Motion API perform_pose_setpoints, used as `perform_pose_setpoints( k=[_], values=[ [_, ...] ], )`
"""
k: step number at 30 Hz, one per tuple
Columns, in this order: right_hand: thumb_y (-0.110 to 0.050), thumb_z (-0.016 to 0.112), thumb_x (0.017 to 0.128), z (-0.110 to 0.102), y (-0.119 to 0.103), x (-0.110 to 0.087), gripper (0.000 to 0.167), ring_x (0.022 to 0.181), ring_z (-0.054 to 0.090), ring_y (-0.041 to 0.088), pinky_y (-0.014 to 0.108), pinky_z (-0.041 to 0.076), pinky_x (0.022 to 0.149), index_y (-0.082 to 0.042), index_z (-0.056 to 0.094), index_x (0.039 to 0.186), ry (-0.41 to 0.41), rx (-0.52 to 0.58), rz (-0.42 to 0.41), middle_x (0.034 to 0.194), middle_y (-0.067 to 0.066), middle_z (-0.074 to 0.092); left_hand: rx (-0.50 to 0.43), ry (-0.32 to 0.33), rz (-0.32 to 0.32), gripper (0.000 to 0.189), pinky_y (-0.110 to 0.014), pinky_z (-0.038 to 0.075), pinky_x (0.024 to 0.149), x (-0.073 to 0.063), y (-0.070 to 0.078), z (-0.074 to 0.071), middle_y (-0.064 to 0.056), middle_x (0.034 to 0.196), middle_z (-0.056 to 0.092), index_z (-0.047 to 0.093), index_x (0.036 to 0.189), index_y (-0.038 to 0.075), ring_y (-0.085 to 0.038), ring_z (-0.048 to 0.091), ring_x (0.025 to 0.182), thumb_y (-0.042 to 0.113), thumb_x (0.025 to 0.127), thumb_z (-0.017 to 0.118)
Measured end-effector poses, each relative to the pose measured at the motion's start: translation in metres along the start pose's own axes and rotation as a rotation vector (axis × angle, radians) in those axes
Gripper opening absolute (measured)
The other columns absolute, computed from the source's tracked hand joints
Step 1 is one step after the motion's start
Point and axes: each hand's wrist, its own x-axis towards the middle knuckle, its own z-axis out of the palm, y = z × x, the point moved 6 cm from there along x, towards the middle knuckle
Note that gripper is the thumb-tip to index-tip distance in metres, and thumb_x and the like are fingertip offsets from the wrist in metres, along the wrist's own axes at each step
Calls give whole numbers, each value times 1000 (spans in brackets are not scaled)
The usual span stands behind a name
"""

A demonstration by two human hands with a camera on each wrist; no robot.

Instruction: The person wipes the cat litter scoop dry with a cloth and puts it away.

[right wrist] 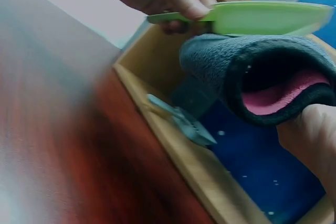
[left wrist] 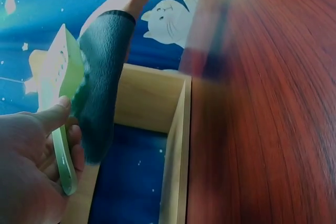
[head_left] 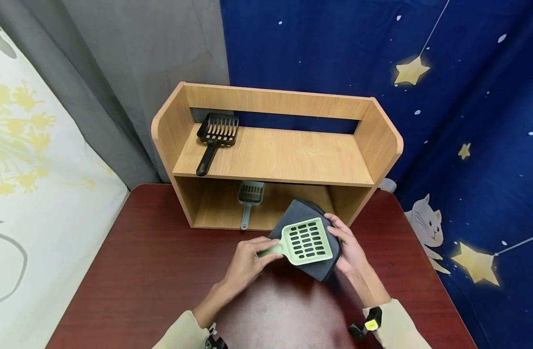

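My left hand (head_left: pixel 246 259) pinches the handle of a pale green slotted litter scoop (head_left: pixel 309 242), whose flat slotted face shows in the head view. Just behind the scoop, my right hand (head_left: pixel 352 252) grips a folded dark grey cloth (head_left: pixel 291 213) by its right side. In the right wrist view the cloth (right wrist: pixel 210 61) is folded round into a hollow with black edging and a pink inner side. The green scoop's blade (right wrist: pixel 268 18) lies right along the outside of the cloth there. Both are held up in front of the shelf's lower compartment.
A two-level wooden shelf (head_left: pixel 275 155) stands at the back of the dark red table (head_left: pixel 162 271). A black litter scoop (head_left: pixel 208 156) lies at the left of its upper board. On the lower level sits a smaller grey scoop (head_left: pixel 246 213), handle towards the front edge. Curtains (head_left: pixel 314 43) hang behind.
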Motion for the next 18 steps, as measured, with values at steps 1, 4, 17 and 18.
perform_pose_setpoints(
  k=[1, 4, 17, 18],
  values=[
    [4, 26, 112, 1, -6, -1, 46, 110, 73, 21, 33, 61, 89, -14, 65, 130, -9, 2, -12, 122, 8, 72, 7, 2, 4, 35, -22, 58, 69, 0, -1, -2, -6, 102, 80, 81, 115, 2, -9, 72, 83, 10, 83, 89],
    [5, 26, 111, 2, -25, -6, 47, 109, 73, 22, 33, 60, 89, -12, 65, 130, -32, 3, -59, 121, 9, 71, 42, 15, 5, 36, -25, 60, 69, -2, -6, -7, -7, 103, 80, 81, 115, -1, -12, 74, 84, 8, 81, 90],
    [4, 27, 112, -1, -13, -2, 44, 111, 72, 21, 33, 60, 90, -13, 64, 130, -10, -18, -38, 124, 9, 71, 9, 19, 15, 36, -21, 57, 70, -2, -6, 0, -6, 102, 80, 81, 116, 1, -10, 71, 85, 9, 82, 90],
    [4, 29, 112, -2, -8, -1, 43, 111, 72, 22, 33, 60, 90, -13, 64, 129, -2, -15, -25, 124, 9, 71, 2, 16, 14, 36, -21, 57, 70, -1, -4, 2, -5, 102, 80, 81, 116, 2, -9, 71, 85, 10, 83, 90]
  ],
)
